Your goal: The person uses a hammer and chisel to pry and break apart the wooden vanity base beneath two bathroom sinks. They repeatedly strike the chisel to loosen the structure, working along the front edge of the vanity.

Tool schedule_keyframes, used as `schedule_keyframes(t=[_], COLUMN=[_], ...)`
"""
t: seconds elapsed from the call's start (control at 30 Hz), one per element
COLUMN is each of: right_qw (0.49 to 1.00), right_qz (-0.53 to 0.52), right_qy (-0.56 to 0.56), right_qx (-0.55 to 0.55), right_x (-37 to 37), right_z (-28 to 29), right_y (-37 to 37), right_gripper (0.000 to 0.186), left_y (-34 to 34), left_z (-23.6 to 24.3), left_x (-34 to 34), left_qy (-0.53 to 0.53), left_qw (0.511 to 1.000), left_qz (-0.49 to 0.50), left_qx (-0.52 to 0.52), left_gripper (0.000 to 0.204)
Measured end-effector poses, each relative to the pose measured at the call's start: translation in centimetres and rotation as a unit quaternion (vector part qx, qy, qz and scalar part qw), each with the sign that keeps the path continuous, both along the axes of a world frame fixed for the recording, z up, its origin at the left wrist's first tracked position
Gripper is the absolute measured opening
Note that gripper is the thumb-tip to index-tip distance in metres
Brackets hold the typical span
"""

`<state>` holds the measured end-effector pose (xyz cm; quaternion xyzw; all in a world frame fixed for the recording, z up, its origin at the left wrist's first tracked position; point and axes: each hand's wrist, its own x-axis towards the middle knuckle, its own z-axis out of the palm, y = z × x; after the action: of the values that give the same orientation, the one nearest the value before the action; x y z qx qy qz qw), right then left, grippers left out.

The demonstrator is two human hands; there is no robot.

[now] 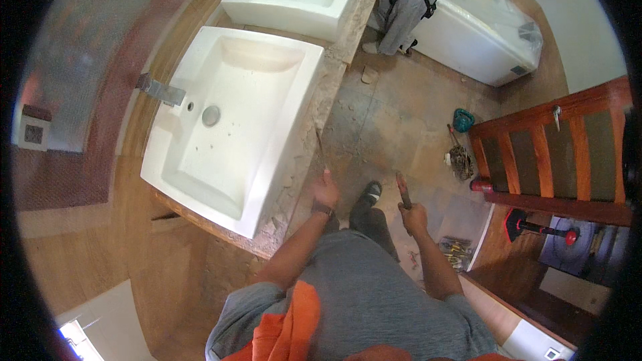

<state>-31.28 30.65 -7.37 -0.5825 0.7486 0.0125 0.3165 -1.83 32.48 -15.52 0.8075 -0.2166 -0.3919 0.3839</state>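
My left hand [326, 192] is closed beside the front edge of the stone counter [284, 204]. A thin dark rod [319, 142] sticks up from its fingers along the counter edge; I cannot tell its exact kind. My right hand [413, 219] is wrapped round a short, dark, bar-like tool with a reddish end [404, 189], held over the floor. Its kind is also unclear. Close to my left hand, a white rectangular washbasin [261, 113] sits on the counter, with bits of debris inside and a square metal tap [162, 90] behind it.
Beyond it stands a second white basin [317, 10]. A person [406, 7] is by the white bathtub [478, 33]. At right are a slatted wooden door [555, 147], a teal object [463, 120], several small tools [457, 252] and a red-and-black tool [535, 227]. Debris dots the tiled floor [374, 120].
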Motion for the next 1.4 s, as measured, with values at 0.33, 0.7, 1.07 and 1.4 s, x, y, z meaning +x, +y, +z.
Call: schedule_keyframes(t=[0.33,0.7,1.07,1.4], right_qw=[0.999,0.995,0.99,0.946], right_qz=[0.014,0.069,0.061,0.232], right_qy=[-0.048,-0.068,-0.128,-0.222], right_qx=[-0.015,0.031,-0.002,0.053], right_x=[-0.7,2.1,2.8,10.5], right_z=[0.8,-0.2,-2.3,7.9], right_y=[-2.3,-2.3,-1.3,-2.9], right_gripper=[0.05,0.049,0.048,0.055], left_y=[0.1,-0.3,-0.3,-3.2], left_z=[9.8,9.0,8.2,13.1], left_x=[-0.5,2.4,4.8,7.9], left_qy=[0.434,0.23,0.232,0.498], left_qw=[0.895,0.968,0.97,0.864], left_qz=[0.1,0.103,0.076,0.064], left_qx=[-0.006,0.013,0.016,0.033], left_gripper=[0.047,0.048,0.043,0.032])
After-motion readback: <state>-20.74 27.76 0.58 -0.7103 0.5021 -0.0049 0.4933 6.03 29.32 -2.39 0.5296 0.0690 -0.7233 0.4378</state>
